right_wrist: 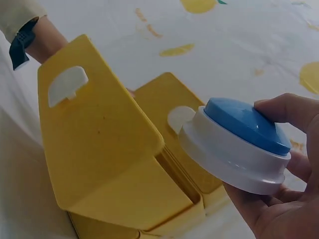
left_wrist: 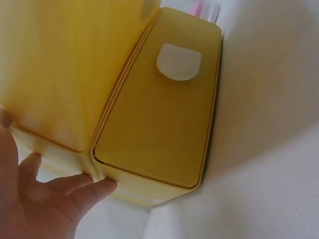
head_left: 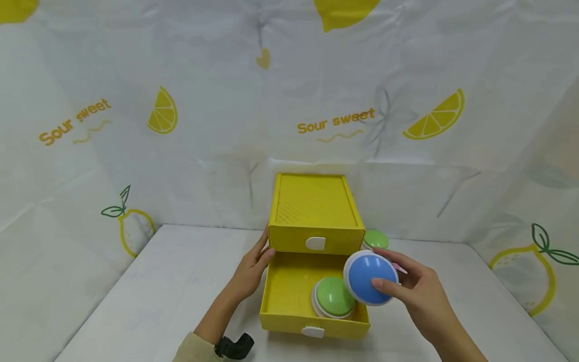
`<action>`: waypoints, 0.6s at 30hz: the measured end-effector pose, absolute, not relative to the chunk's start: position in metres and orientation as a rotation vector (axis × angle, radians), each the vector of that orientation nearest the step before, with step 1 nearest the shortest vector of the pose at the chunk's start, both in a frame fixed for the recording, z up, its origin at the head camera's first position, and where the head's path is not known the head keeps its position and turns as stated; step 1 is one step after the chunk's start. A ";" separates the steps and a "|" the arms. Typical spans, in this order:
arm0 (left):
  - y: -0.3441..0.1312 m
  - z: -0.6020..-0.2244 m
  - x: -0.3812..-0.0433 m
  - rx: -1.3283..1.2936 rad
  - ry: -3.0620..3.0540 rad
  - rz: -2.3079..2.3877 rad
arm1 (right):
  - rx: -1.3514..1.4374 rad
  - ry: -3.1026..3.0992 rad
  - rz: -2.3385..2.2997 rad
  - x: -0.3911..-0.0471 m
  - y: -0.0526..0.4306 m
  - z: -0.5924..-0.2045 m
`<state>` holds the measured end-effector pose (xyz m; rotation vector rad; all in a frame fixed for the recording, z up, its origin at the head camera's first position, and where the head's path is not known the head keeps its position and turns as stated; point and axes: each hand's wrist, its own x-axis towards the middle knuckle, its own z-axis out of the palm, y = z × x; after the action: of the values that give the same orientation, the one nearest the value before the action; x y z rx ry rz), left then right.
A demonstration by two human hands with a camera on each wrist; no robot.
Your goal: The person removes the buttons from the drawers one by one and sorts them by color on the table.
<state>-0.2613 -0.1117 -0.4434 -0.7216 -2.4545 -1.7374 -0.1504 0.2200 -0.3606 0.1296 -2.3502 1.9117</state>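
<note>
My right hand (head_left: 422,291) pinches a round push button with a blue dome and white base (head_left: 368,276), thumb on the dome and fingers under the base. It is held tilted over the right front corner of the pulled-out lower drawer (head_left: 285,286). Inside that drawer sits a green push button (head_left: 334,296). The yellow two-drawer box (head_left: 316,201) has its upper drawer pushed in. My left hand (head_left: 249,269) rests against the box's left side; in the left wrist view its spread fingertips (left_wrist: 102,189) touch the yellow wall.
Another green-domed button (head_left: 376,239) stands on the white table behind the box's right side, partly hidden. Something pink (head_left: 400,268) shows behind my right fingers. A white cloth with lemon prints (head_left: 217,125) hangs behind the table.
</note>
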 end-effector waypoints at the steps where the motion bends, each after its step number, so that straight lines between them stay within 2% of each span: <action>1: -0.111 -0.443 -0.261 -0.717 -2.456 -1.742 | 0.113 -2.316 1.939 -0.150 0.228 -0.364; 9: -0.110 -0.443 -0.260 -0.714 -2.456 -1.740 | 0.058 -2.128 2.062 -0.157 0.278 -0.387; 14: -0.110 -0.442 -0.259 -0.686 -2.468 -1.732 | 0.084 -2.103 2.120 -0.165 0.293 -0.400; 18: -0.111 -0.444 -0.258 -0.687 -2.464 -1.745 | -0.039 -2.169 2.136 -0.171 0.301 -0.413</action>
<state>-0.2581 -0.1106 -0.4437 -0.6874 -2.4639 -1.7449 -0.1714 0.3012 -0.4127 -0.0388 -2.1694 2.1362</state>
